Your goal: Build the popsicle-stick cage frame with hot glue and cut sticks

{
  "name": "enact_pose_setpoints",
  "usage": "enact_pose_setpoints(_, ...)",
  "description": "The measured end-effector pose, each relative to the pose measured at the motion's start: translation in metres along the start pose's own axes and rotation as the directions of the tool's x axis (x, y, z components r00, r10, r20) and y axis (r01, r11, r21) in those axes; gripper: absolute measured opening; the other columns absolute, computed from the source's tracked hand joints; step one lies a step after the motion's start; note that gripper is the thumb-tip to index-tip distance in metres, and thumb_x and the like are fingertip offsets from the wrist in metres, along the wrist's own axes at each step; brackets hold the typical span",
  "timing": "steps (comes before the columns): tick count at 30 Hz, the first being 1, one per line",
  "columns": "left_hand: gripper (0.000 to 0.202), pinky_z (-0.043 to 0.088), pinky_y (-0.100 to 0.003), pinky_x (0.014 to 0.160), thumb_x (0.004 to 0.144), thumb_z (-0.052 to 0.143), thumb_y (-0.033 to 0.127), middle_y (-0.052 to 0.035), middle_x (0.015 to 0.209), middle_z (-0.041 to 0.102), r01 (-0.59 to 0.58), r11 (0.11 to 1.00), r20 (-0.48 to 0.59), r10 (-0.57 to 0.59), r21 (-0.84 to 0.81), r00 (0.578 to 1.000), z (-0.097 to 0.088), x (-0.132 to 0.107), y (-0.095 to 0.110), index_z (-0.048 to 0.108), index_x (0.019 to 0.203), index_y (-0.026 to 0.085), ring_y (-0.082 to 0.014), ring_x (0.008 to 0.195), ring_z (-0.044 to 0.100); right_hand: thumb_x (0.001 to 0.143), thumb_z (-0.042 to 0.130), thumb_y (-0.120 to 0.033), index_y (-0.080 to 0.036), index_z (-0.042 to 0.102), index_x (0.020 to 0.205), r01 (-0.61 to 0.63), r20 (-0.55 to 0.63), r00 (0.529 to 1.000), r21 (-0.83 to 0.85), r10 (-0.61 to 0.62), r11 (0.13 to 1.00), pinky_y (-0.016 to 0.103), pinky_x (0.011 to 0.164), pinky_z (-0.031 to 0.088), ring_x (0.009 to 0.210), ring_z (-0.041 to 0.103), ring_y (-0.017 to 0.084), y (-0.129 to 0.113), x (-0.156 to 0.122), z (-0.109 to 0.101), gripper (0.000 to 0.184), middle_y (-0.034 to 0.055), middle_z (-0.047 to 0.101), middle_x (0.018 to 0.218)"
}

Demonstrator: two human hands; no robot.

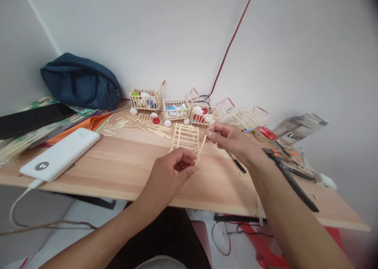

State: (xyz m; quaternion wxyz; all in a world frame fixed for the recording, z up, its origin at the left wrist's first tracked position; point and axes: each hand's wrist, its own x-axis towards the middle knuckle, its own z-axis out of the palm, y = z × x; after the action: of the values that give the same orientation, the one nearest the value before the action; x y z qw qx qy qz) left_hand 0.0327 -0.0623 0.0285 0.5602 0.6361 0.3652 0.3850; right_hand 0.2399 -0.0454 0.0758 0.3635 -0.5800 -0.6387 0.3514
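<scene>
A thin pale wooden stick [202,149] slants between my two hands over the table. My right hand [230,140] pinches its upper end between thumb and fingertips. Its lower end is at the fingertips of my left hand [174,168], which are closed on it. Just behind my left hand is a small lattice frame of wooden sticks [186,134], partly covered by my fingers. Whether the stick touches the frame, I cannot tell. Loose short sticks [156,130] lie to the left of the frame, near a small ladder-like stick panel [144,117].
Miniature stick carts [176,110] line the wall, several holding bottle caps. A white power bank [60,154], black phone [35,119] and blue bag [81,82] occupy the left. On the right are a knife [238,165], black-handled pliers [295,184], a red-topped container [265,134] and a carton [304,129].
</scene>
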Motion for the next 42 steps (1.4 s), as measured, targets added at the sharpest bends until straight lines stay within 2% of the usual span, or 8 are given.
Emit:
enact_pose_setpoints(3, 0.008, 0.049, -0.031, 0.073, 0.076, 0.069, 0.023, -0.0004, 0.083, 0.070, -0.076, 0.994, -0.062, 0.081, 0.078, 0.995, 0.002, -0.003, -0.005, 0.066, 0.083, 0.024, -0.0177, 0.075, 0.063, 0.077, 0.064, -0.051, -0.018, 0.059, 0.078, -0.032, 0.051, 0.998, 0.013, 0.031, 0.999, 0.024, 0.055, 0.030, 0.061, 0.040, 0.009, 0.004, 0.019, -0.002, 0.033, -0.0035, 0.050, 0.068)
enact_pose_setpoints(7, 0.010, 0.050, -0.031, 0.073, 0.080, 0.067, 0.022, 0.0008, 0.085, 0.071, -0.231, 0.950, -0.090, 0.254, 0.210, 0.963, 0.006, 0.001, -0.016, 0.067, 0.089, 0.026, -0.0169, 0.075, 0.063, 0.076, 0.063, -0.057, -0.019, 0.052, 0.072, -0.070, 0.096, 0.993, -0.010, 0.071, 0.997, 0.024, 0.052, 0.022, 0.056, 0.032, 0.008, 0.003, 0.038, -0.002, 0.039, -0.0056, 0.040, 0.064)
enact_pose_setpoints(12, 0.018, 0.051, -0.035, 0.082, 0.091, 0.054, 0.018, -0.0039, 0.094, 0.071, -0.489, 0.756, -0.053, 0.564, 0.435, 0.824, 0.010, 0.012, -0.031, 0.068, 0.097, 0.027, -0.0198, 0.092, 0.063, 0.072, 0.066, -0.058, -0.020, 0.053, 0.068, -0.039, 0.094, 0.995, -0.040, 0.043, 0.998, 0.025, 0.051, 0.021, 0.055, 0.030, 0.009, 0.004, 0.052, -0.003, 0.041, -0.0053, 0.038, 0.061)
enact_pose_setpoints(15, 0.022, 0.050, -0.039, 0.082, 0.088, 0.057, 0.013, -0.0037, 0.094, 0.071, -0.553, 0.647, -0.032, 0.665, 0.525, 0.747, 0.008, 0.014, -0.035, 0.066, 0.102, 0.028, -0.0210, 0.090, 0.060, 0.074, 0.066, -0.054, -0.020, 0.050, 0.063, -0.043, 0.068, 0.997, -0.055, 0.047, 0.998, 0.027, 0.051, 0.018, 0.053, 0.028, 0.008, 0.010, 0.058, -0.002, 0.039, -0.0055, 0.037, 0.058)
enact_pose_setpoints(18, 0.029, 0.049, -0.041, 0.085, 0.084, 0.061, 0.007, -0.0027, 0.092, 0.072, -0.559, 0.593, -0.063, 0.717, 0.579, 0.694, 0.003, 0.013, -0.038, 0.066, 0.102, 0.028, -0.0213, 0.091, 0.057, 0.074, 0.066, -0.049, -0.020, 0.049, 0.059, -0.035, 0.052, 0.998, -0.082, 0.039, 0.996, 0.027, 0.051, 0.017, 0.052, 0.027, 0.008, 0.017, 0.062, 0.001, 0.037, -0.0061, 0.035, 0.055)
enact_pose_setpoints(25, 0.034, 0.048, -0.043, 0.088, 0.081, 0.062, 0.003, -0.0036, 0.095, 0.071, -0.540, 0.572, -0.061, 0.719, 0.618, 0.692, -0.004, 0.010, -0.046, 0.067, 0.102, 0.029, -0.0244, 0.101, 0.053, 0.077, 0.063, -0.042, -0.019, 0.052, 0.059, 0.010, 0.066, 0.998, -0.141, -0.001, 0.990, 0.028, 0.054, 0.019, 0.055, 0.030, 0.008, 0.023, 0.068, -0.001, 0.031, -0.0047, 0.038, 0.057)
enact_pose_setpoints(33, 0.035, 0.048, -0.043, 0.088, 0.080, 0.062, 0.001, -0.0044, 0.099, 0.071, -0.544, 0.550, -0.031, 0.720, 0.634, 0.693, -0.003, 0.012, -0.050, 0.067, 0.104, 0.027, -0.0245, 0.103, 0.053, 0.078, 0.063, -0.043, -0.019, 0.057, 0.064, 0.009, 0.105, 0.994, -0.156, 0.008, 0.988, 0.028, 0.054, 0.020, 0.056, 0.032, 0.009, 0.025, 0.072, -0.005, 0.028, -0.0032, 0.044, 0.060)
enact_pose_setpoints(42, 0.031, 0.048, -0.041, 0.089, 0.081, 0.061, -0.001, -0.0057, 0.101, 0.072, -0.558, 0.466, 0.030, 0.749, 0.687, 0.662, -0.001, 0.013, -0.051, 0.069, 0.102, 0.019, -0.0239, 0.105, 0.051, 0.079, 0.060, -0.036, -0.017, 0.056, 0.065, 0.060, 0.130, 0.991, -0.233, -0.030, 0.970, 0.027, 0.053, 0.023, 0.056, 0.032, 0.008, 0.024, 0.073, -0.005, 0.023, -0.0039, 0.043, 0.060)
